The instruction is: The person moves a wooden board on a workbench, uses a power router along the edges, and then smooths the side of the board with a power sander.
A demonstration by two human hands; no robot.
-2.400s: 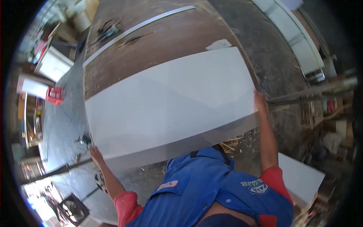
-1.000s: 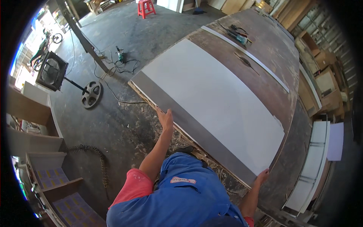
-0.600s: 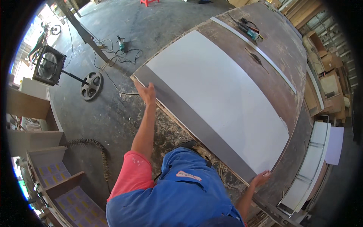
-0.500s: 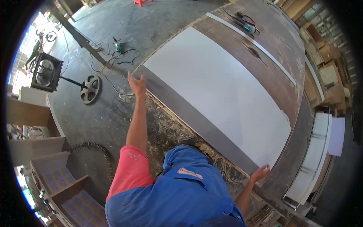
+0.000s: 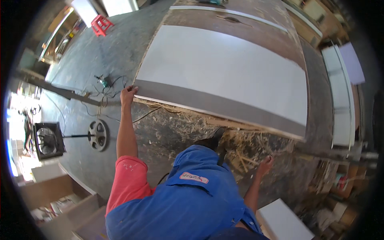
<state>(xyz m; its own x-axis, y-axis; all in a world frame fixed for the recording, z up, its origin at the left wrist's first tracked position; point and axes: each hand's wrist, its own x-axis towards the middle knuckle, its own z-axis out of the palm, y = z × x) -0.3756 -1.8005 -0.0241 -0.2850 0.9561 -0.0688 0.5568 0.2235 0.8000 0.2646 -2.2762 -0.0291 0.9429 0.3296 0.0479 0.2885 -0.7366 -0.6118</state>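
Observation:
A large white sheet [image 5: 224, 72] with a grey band [image 5: 220, 108] along its near edge lies on the worn brown worktop [image 5: 248, 32]. My left hand [image 5: 129, 93] has its fingers closed on the near left corner, at the grey band. My right hand [image 5: 265, 163] is off the sheet, low beyond its near right edge, fingers loosely curled; whether anything is in them is too small to tell. A long white strip [image 5: 230, 13] and a thin dark object [image 5: 230, 19] lie farther back on the worktop, with a teal tool [image 5: 212, 2] at the top edge of view.
At the left are a red stool [image 5: 101, 26], a corded power tool [image 5: 103, 82], a beam [image 5: 56, 89], a fan [image 5: 49, 140] and wooden boxes [image 5: 48, 184]. White panels [image 5: 342, 100] stand at the right; another board [image 5: 284, 220] lies lower right. Debris litters the floor [image 5: 168, 128].
My right hand has let go of the sheet's right corner and dropped away from it. My left hand has moved along to the near left corner and closed on it. The view has turned.

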